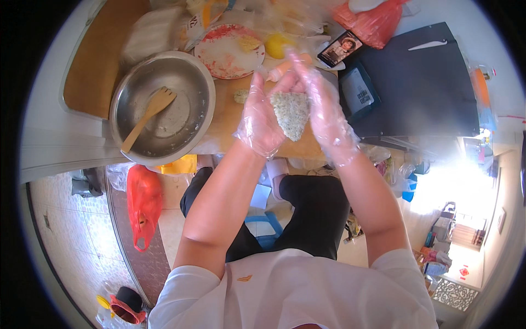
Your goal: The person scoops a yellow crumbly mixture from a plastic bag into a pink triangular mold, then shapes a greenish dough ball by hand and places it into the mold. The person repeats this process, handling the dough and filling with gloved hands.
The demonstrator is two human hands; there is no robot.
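A speckled, pale grey-green rice mass [291,115], roughly triangular with its point towards me, lies between my two hands above the wooden tabletop. My left hand [263,113], in a clear plastic glove, supports it from the left side and beneath. Also gloved, my right hand [324,107] presses along its right edge with the fingers stretched out. A smaller speckled piece [241,96] rests on the wood just left of my left hand, partly hidden by it. Further left, a steel bowl [205,96] with bits stuck to its wall holds a wooden fork-spatula [152,111].
Behind my hands are a red-patterned plate [226,53] with yellowish crumbs, a squeeze bottle [279,70] and a yellow round thing [277,45]. A phone [340,48] leans near a red plastic bag [376,24]. A dark cabinet [411,90] stands at right.
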